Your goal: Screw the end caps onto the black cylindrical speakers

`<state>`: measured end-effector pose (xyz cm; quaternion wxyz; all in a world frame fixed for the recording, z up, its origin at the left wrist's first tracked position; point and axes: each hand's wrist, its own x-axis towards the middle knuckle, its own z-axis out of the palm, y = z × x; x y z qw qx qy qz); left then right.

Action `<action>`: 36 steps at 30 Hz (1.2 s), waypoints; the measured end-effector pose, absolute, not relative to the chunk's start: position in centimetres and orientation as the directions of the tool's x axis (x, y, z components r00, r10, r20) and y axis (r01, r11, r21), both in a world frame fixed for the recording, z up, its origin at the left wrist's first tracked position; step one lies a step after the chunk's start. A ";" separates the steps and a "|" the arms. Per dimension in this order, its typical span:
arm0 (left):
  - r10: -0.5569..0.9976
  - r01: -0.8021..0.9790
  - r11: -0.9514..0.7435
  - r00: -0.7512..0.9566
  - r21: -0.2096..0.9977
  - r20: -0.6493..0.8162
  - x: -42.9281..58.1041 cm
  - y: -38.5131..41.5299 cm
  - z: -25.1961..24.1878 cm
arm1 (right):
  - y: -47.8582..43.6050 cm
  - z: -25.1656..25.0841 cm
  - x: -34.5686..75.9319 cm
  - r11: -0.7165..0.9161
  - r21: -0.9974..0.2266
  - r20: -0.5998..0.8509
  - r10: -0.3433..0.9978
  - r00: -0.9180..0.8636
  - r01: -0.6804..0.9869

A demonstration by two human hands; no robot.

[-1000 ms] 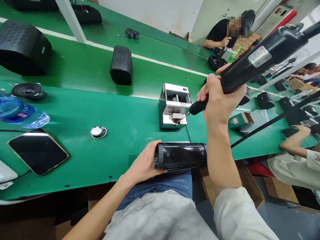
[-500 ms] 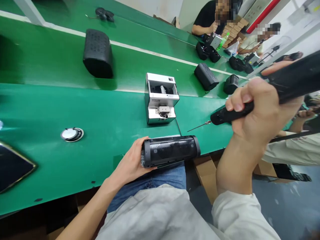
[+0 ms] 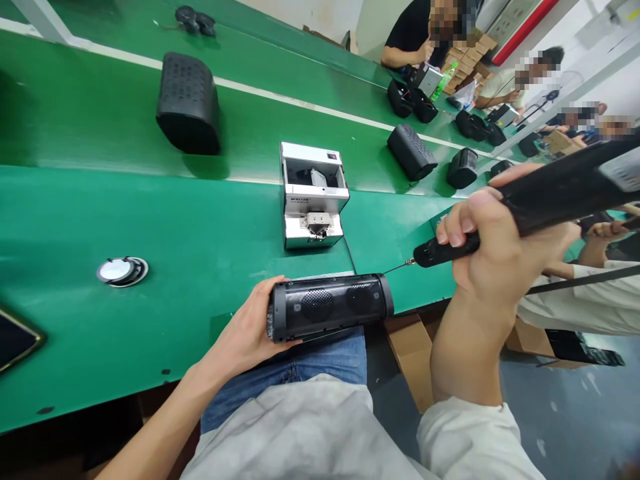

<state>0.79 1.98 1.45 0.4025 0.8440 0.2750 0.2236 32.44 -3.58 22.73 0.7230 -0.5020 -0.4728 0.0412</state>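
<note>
A black speaker housing (image 3: pixel 333 303) with round perforated grilles lies sideways at the table's front edge. My left hand (image 3: pixel 255 320) is closed around its left end. In my right hand (image 3: pixel 490 230) is a black electric screwdriver (image 3: pixel 555 197), tilted with its thin bit pointing left. The bit's tip reaches the upper right end of the housing; whether it sits in a hole I cannot tell. Just behind the housing stands a white and black screw feeder (image 3: pixel 314 193), with a small metal block on its front.
A loose round speaker driver (image 3: pixel 123 271) lies on the green table (image 3: pixel 200 227) at left. Black speaker shells (image 3: pixel 189 103) stand along the back strip, with another shell (image 3: pixel 411 152) at right. Cardboard boxes (image 3: pixel 407 353) are below the edge. Co-workers sit at the far right.
My right hand has brought the screwdriver left and down, so its bit now meets the housing's right end. My left hand still holds the housing. The view has shifted slightly.
</note>
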 end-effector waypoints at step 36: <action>0.719 0.349 -0.456 0.686 0.819 0.107 1.1 1.1 3.4 | 3.3 24.3 27.7 0.735 -0.630 0.722 0.438 0.535 0.249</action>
